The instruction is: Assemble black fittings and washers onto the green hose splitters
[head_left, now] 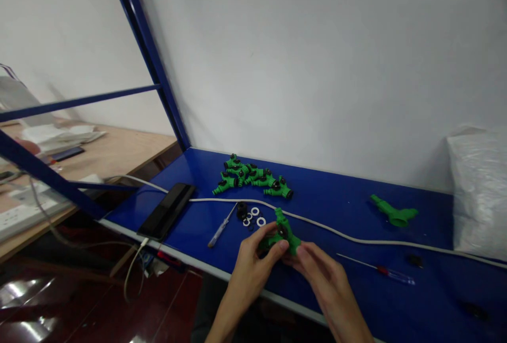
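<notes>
Between both hands, just above the blue table's front edge, is a green Y-shaped hose connector (pixel 285 232) with a black part on it. My left hand (pixel 253 258) grips its left branch, thumb over the front. The fingers of my right hand (pixel 319 269) close on its lower right end; some fingertips are hidden behind it. Close by lie several white ring washers (pixel 261 221) and small black parts (pixel 242 211). A clear-handled screwdriver (pixel 218 233) rests left of them. To the right lies a second screwdriver (pixel 396 275) with a red collar.
Several green connectors (pixel 257 176) are heaped at the back. A lone green connector body (pixel 396 213) lies at right, before a white plastic bag (pixel 479 195). A white cable (pixel 336 233) crosses the blue table (pixel 340 189). A black phone-like device (pixel 168 211) lies left, near a blue frame (pixel 158 73).
</notes>
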`<state>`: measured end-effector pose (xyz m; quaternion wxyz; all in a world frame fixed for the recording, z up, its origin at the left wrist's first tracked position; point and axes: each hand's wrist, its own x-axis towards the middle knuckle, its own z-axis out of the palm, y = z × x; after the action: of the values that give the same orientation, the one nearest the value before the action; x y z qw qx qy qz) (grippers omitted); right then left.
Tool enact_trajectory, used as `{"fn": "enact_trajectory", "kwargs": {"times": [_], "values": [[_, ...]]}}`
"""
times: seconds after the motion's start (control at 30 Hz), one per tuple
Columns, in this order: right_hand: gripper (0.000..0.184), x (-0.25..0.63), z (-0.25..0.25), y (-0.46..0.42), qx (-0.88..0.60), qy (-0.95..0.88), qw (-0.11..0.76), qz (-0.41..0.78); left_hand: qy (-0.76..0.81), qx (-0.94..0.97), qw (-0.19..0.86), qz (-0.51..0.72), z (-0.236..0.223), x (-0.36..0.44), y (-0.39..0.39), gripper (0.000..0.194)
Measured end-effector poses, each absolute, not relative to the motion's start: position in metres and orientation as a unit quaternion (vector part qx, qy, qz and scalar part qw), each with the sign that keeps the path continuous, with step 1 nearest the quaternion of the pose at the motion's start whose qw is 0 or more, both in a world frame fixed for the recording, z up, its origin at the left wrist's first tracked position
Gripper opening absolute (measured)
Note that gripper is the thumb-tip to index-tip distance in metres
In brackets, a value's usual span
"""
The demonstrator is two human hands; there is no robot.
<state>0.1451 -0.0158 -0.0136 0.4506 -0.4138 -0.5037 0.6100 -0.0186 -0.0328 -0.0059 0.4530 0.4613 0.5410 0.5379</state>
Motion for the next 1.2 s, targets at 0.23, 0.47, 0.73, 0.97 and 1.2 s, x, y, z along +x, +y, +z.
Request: {"fn": "enact_trajectory", "kwargs": {"times": [0.23, 0.47, 0.73, 0.97, 1.2], "values": [[0.032, 0.136, -0.002, 0.036, -0.468, -0.702, 0.390, 0.369, 0.526, 0.330, 0.433, 0.653, -0.011, -0.019, -0.028, 0.058], [0.014, 0.085, 0.000, 0.063, -0.419, -0.790, 0.310, 0.323, 0.486, 0.299, 0.438, 0.695, -0.015, -0.025, -0.026, 0.061], [0.008, 0.075, -0.008, 0.069, -0.437, -0.812, 0.274, 0.276, 0.452, 0.288, 0.449, 0.715, -0.019, -0.028, -0.024, 0.050], [0.010, 0.066, -0.005, 0.063, -0.461, -0.796, 0.283, 0.273, 0.461, 0.271, 0.436, 0.724, -0.020, -0.030, -0.024, 0.050], [0.009, 0.064, 0.000, 0.057, -0.450, -0.770, 0.307, 0.332, 0.462, 0.261, 0.435, 0.728, -0.019, -0.031, -0.025, 0.048]]}}
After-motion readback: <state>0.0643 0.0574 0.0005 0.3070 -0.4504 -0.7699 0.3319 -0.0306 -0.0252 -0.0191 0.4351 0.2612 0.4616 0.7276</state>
